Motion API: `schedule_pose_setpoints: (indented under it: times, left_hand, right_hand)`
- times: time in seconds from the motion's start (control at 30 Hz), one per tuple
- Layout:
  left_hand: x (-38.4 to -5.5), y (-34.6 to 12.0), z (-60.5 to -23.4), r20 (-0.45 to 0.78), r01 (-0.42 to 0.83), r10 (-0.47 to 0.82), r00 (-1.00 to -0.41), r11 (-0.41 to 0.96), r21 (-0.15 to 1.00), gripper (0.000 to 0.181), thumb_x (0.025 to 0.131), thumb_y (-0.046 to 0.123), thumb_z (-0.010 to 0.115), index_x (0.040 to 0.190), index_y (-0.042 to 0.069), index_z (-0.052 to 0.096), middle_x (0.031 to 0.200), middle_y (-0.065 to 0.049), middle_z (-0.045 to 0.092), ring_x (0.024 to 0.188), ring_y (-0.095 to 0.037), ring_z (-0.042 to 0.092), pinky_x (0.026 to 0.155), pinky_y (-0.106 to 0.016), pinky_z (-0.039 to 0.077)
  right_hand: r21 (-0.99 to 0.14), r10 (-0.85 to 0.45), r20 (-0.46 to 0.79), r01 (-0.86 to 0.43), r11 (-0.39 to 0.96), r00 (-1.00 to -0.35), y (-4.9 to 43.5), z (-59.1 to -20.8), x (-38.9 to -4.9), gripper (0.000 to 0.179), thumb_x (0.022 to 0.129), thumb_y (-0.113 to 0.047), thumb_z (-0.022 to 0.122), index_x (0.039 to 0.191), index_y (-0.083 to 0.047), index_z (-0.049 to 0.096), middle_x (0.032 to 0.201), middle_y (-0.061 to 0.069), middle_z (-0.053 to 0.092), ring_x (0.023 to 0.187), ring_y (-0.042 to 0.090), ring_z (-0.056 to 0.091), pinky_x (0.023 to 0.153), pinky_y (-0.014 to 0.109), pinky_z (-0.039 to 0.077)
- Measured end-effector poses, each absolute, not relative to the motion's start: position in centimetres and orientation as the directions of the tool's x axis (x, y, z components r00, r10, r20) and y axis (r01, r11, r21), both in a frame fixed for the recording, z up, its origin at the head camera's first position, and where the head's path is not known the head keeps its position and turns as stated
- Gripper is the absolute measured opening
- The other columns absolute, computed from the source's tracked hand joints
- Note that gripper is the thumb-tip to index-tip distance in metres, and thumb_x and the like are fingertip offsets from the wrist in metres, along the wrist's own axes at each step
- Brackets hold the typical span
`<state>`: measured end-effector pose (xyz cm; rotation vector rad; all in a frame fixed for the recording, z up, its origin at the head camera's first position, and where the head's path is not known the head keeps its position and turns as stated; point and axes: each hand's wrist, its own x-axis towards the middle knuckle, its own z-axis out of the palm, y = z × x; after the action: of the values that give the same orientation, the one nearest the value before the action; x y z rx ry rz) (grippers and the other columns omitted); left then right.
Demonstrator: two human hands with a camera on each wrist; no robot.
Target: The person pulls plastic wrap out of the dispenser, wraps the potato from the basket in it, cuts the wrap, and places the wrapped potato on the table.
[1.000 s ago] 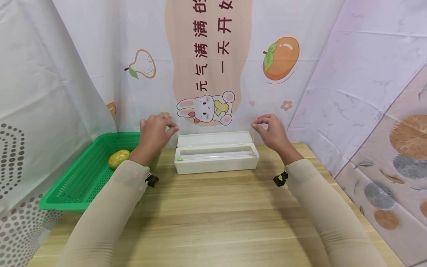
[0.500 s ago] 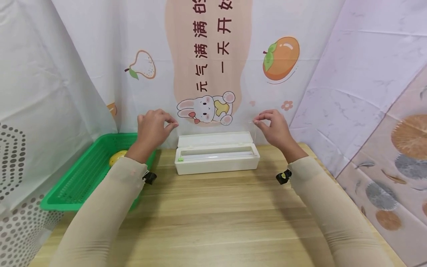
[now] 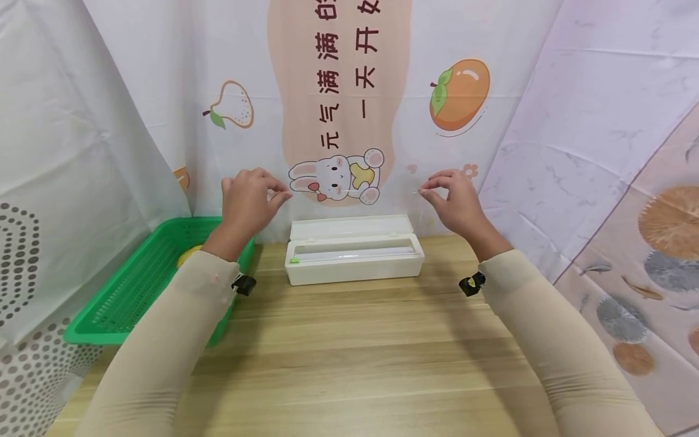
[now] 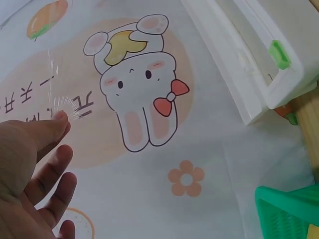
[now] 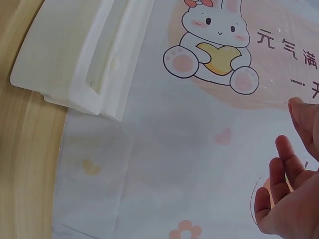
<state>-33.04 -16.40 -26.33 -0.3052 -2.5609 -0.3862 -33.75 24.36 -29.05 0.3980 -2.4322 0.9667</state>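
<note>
My left hand (image 3: 247, 203) pinches one side of a clear sheet of plastic wrap (image 4: 64, 102) between thumb and forefinger. Opposite it, my right hand (image 3: 457, 199) pinches the other side, and the wrap stretches between them above the box. The film is nearly invisible; faint glints and creases show near the fingertips in both wrist views. Below stands a white plastic wrap dispenser (image 3: 355, 271), its lid (image 3: 352, 227) raised toward the wall. A white roll (image 3: 360, 254) lies inside. At its left end sits a green slide cutter (image 4: 280, 55).
On the left of the wooden table (image 3: 349, 352) is a green basket (image 3: 104, 337) with a yellow fruit (image 3: 187, 255) in it, partly hidden by my left arm. A printed cloth (image 3: 349, 133) hangs right behind the dispenser.
Both hands have risen, the right one also shifting rightward and the left slightly leftward, with the wrap still pinched between them. The dispenser has stayed in place.
</note>
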Motion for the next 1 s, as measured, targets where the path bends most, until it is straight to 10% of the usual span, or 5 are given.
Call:
schedule_pose_setpoints:
  times: [0.27,0.5,0.73,1.0]
  left_hand:
    - [-32.5,-16.0,-25.1,0.544,0.29,0.134,-0.828,0.933,0.212,0.026,0.096,0.037,0.075,0.105,0.014,0.083,0.115,-0.009,0.07,0.112,-0.034,0.055,0.096,-0.058,0.034]
    - [-32.1,-16.2,-24.3,0.552,0.295,0.138,-0.822,0.933,0.207,0.027,0.095,0.039,0.075,0.105,0.015,0.083,0.117,-0.01,0.07,0.113,-0.034,0.055,0.099,-0.06,0.034]
    - [-31.5,-16.5,-23.1,0.565,0.296,0.143,-0.813,0.936,0.189,0.026,0.096,0.038,0.074,0.105,0.015,0.083,0.118,-0.011,0.07,0.112,-0.035,0.055,0.099,-0.061,0.034]
    - [-31.0,-16.6,-22.1,0.564,0.305,0.154,-0.811,0.935,0.183,0.027,0.097,0.039,0.073,0.106,0.015,0.082,0.119,-0.012,0.07,0.113,-0.035,0.054,0.1,-0.06,0.034]
  right_hand:
    - [-0.557,-0.086,0.551,-0.443,0.703,-0.83,24.5,-28.2,-33.5,0.018,0.099,-0.017,0.071,0.103,0.0,0.076,0.123,0.015,0.061,0.124,0.033,0.051,0.108,0.056,0.037]
    - [-0.518,-0.112,0.597,-0.489,0.702,-0.794,24.6,-27.3,-33.6,0.015,0.099,-0.015,0.072,0.101,-0.001,0.077,0.121,0.015,0.062,0.127,0.035,0.051,0.127,0.061,-0.003]
    - [-0.501,-0.12,0.605,-0.493,0.712,-0.787,24.4,-25.9,-33.2,0.015,0.098,-0.015,0.072,0.102,-0.002,0.077,0.121,0.015,0.063,0.123,0.034,0.051,0.107,0.056,0.034]
    - [-0.449,-0.145,0.637,-0.517,0.729,-0.757,24.5,-24.7,-32.8,0.015,0.097,-0.015,0.073,0.102,-0.001,0.077,0.12,0.015,0.063,0.122,0.035,0.052,0.104,0.054,0.035]
